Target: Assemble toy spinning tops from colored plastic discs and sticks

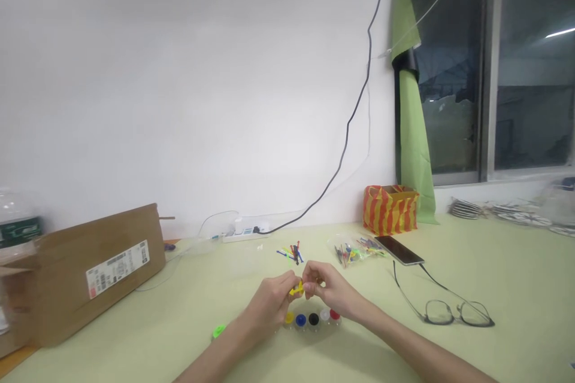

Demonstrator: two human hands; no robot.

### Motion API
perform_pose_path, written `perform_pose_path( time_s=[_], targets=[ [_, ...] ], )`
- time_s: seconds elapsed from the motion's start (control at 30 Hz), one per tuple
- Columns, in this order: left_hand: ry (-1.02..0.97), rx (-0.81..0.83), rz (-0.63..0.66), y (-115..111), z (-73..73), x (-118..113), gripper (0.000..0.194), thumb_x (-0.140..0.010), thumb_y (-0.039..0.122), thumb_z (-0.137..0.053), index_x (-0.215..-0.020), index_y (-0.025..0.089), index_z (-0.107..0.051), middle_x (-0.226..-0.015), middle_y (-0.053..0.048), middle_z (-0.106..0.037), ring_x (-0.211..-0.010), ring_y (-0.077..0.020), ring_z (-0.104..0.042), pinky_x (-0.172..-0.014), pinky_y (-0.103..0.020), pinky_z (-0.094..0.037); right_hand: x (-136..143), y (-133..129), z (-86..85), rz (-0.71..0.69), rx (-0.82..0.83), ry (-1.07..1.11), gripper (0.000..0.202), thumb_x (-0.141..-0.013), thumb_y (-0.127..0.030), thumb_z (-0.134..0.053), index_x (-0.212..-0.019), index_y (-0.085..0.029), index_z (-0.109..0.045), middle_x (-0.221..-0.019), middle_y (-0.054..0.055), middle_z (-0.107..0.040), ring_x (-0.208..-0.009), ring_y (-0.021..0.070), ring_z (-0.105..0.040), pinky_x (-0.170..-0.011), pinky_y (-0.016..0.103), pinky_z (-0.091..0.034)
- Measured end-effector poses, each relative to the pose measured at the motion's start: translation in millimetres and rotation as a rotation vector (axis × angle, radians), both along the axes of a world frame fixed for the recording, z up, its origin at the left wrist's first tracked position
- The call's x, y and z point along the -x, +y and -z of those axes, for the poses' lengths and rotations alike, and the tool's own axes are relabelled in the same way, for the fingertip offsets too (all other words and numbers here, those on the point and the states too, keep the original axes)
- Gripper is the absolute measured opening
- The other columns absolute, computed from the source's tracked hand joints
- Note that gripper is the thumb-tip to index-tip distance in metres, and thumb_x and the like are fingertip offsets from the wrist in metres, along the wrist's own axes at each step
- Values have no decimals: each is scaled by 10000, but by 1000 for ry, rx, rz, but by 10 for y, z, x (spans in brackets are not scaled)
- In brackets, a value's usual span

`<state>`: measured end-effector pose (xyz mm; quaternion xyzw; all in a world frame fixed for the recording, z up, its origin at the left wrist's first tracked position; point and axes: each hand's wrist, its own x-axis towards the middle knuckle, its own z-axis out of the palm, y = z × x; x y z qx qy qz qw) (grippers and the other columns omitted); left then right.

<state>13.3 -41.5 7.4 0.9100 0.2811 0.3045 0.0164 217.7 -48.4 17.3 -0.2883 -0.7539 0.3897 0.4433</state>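
Observation:
A small yellow plastic piece (pixel 296 289) is pinched in the fingers of my left hand (pixel 268 302). My right hand (pixel 331 291) is closed at the right end of that piece, its thumb and fingertips pressed together there. Just below my hands stands a row of small clear bottles with coloured caps: a yellow cap (pixel 290 316), a blue cap (pixel 300 320), a black cap (pixel 313 319), a white cap (pixel 324 315) and a red cap (pixel 335 314). Part of a bright green cap (pixel 218 331) shows beside my left forearm.
Beyond my hands lie a pile of coloured plastic sticks (pixel 294 252) and a clear bag of similar pieces (pixel 353 251). A phone (pixel 399 250) and eyeglasses (pixel 456 312) lie right. A cardboard box (pixel 99 269) stands left; a power strip (pixel 245 233) and striped bag (pixel 390 209) are behind.

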Motion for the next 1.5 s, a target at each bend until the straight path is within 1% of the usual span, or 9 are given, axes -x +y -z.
perform_pose_path(
  time_s=[0.13, 0.23, 0.3, 0.63, 0.87, 1.0, 1.17, 1.33, 1.5],
  targets=[
    [-12, -7, 5, -2, -12, -2, 179, -901, 94, -404, -913, 192, -553, -773, 3, -547, -625, -116, -460, -578, -210, -345, 15, 13, -3, -27, 54, 28, 235, -837, -376, -673, -780, -192, -538, -712, 1, -610, -688, 175, -628, -696, 306, -456],
    [-4, -3, 4, 9, -15, -2, 155, -925, 129, -415, -907, 191, -556, -783, -7, -567, -635, -121, -491, -590, -215, -360, 32, 40, 9, -42, 71, 51, 367, -794, -513, -717, -769, -195, -535, -697, -2, -600, -668, 178, -629, -686, 314, -470],
    [2, -6, -8, 14, -16, -3, 150, -928, 136, -416, -893, 189, -551, -791, -14, -583, -647, -126, -507, -597, -217, -366, 41, 48, 14, -38, 77, 59, 403, -778, -550, -726, -767, -195, -535, -687, -8, -586, -658, 178, -627, -677, 314, -471],
    [-10, 16, 2, -24, -43, -12, 134, -928, 135, -434, -888, 190, -549, -815, -25, -618, -672, -132, -552, -609, -214, -387, 51, 47, 23, -41, 75, 64, 285, -807, -412, -703, -771, -185, -533, -670, -4, -590, -657, 180, -630, -665, 301, -447],
    [-9, -30, 8, 8, 0, 4, 128, -915, 130, -449, -893, 195, -558, -800, -29, -622, -662, -135, -562, -592, -212, -382, 67, 103, 85, -54, 90, 89, 338, -774, -456, -742, -759, -186, -540, -664, -12, -583, -636, 170, -625, -670, 297, -452],
    [-13, -78, 41, 78, 39, 18, 112, -915, 145, -450, -874, 200, -539, -775, -19, -597, -622, -126, -540, -562, -210, -364, 72, 144, 100, -44, 86, 67, 361, -751, -480, -753, -758, -187, -543, -644, 1, -595, -651, 187, -635, -654, 290, -434],
    [-86, -181, 118, 193, 99, 17, 99, -910, 168, -463, -822, 211, -482, -694, 6, -549, -546, -113, -501, -496, -207, -310, 80, 174, 107, -44, 109, 66, 360, -715, -465, -762, -749, -183, -541, -649, -1, -593, -621, 174, -618, -640, 280, -418],
    [-31, -124, 71, 107, 38, 10, 100, -899, 127, -467, -846, 212, -477, -741, 4, -560, -592, -111, -511, -538, -201, -335, 63, 121, 79, -20, 99, 46, 256, -751, -377, -718, -757, -189, -545, -655, -7, -595, -656, 178, -634, -668, 281, -430],
    [-27, -108, 63, 61, -6, 5, 116, -883, 106, -470, -834, 211, -478, -742, 3, -563, -587, -114, -512, -529, -200, -336, 47, 106, 65, -8, 93, 31, 148, -759, -284, -661, -754, -192, -545, -689, -10, -611, -667, 169, -647, -686, 281, -440]
  ],
)
